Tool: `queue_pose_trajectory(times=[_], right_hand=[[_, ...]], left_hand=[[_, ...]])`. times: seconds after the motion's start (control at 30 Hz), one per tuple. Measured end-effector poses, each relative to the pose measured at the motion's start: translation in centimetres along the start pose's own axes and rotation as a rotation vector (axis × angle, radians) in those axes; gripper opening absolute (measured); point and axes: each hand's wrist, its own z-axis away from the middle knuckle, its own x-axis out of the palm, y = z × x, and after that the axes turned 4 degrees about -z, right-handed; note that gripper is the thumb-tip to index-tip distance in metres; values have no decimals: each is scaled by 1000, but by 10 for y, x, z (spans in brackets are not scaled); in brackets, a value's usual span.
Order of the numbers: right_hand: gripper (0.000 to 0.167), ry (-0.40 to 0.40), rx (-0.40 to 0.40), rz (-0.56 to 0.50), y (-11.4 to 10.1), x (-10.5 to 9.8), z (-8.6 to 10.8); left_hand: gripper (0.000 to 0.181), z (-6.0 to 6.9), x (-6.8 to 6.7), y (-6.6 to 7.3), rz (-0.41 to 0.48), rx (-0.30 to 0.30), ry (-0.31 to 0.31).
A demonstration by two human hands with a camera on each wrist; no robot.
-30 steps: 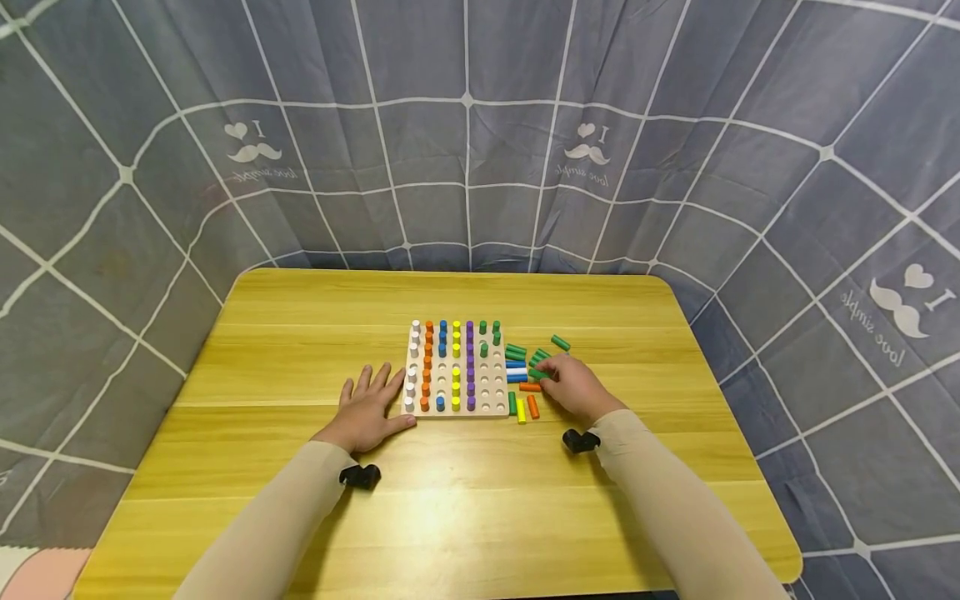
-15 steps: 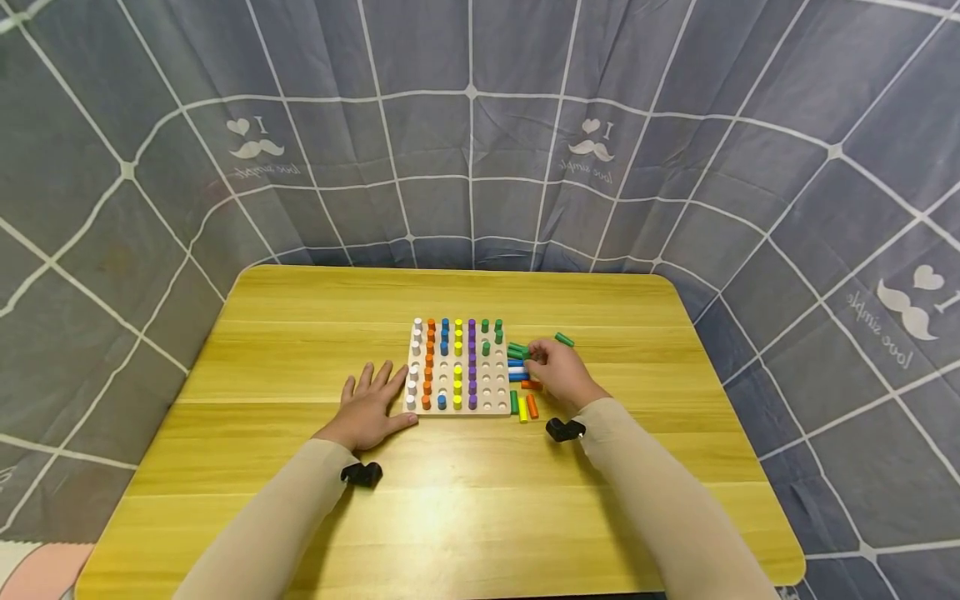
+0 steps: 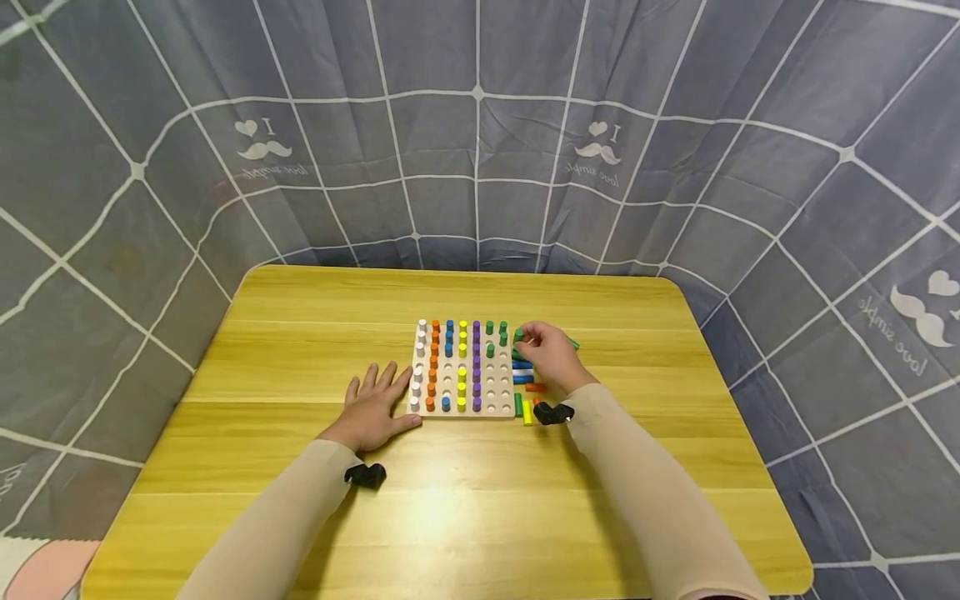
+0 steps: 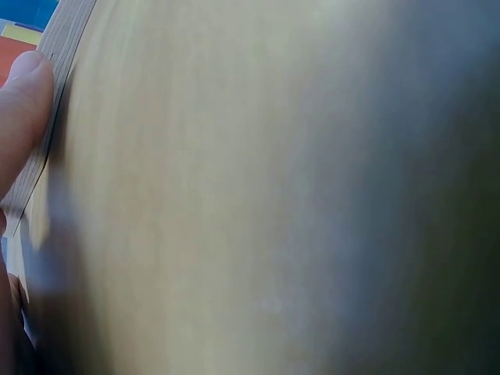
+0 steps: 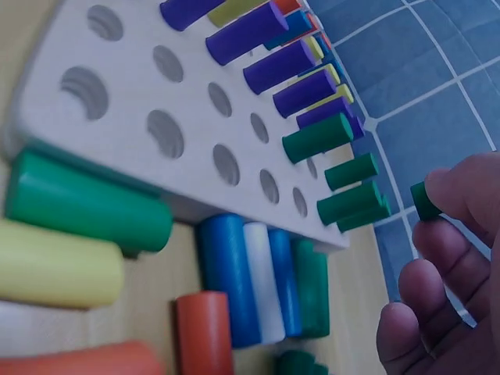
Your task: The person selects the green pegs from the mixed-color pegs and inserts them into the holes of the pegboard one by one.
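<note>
Green and near upright, the peg (image 3: pixel 518 335) is pinched in the right hand's (image 3: pixel 553 357) fingers, just off the pegboard's (image 3: pixel 483 387) right corner facing the tabletop's (image 3: pixel 465 517) far edge; the left hand (image 3: pixel 369 414), fingers spread, lies along the opposite side.

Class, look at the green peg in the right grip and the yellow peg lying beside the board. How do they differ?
Colour: the held peg is green, the loose peg yellow.
Support: the held peg is pinched in the right grip, raised in the air; the loose peg lies on the table.
Shared: both are outside the board's holes.
</note>
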Motion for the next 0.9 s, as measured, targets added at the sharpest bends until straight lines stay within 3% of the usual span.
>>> queue_pose_trajectory(times=[0.33,0.53,0.73,0.9], right_hand=[[31,-19,-48,-5,-9,12,-23],[28,-34,0,56,-12,21,-33],[29,-48,53,31,-13,29,-39],[34,-76,44,68,-10,33,-43]], left_hand=[[95,-1,-3,-4,-8,-7,1],[96,-2,-5,-4,-17,-1,-6],[94,0,-7,-3,-21,0,-1],[94,1,-8,-3,-19,0,-9]])
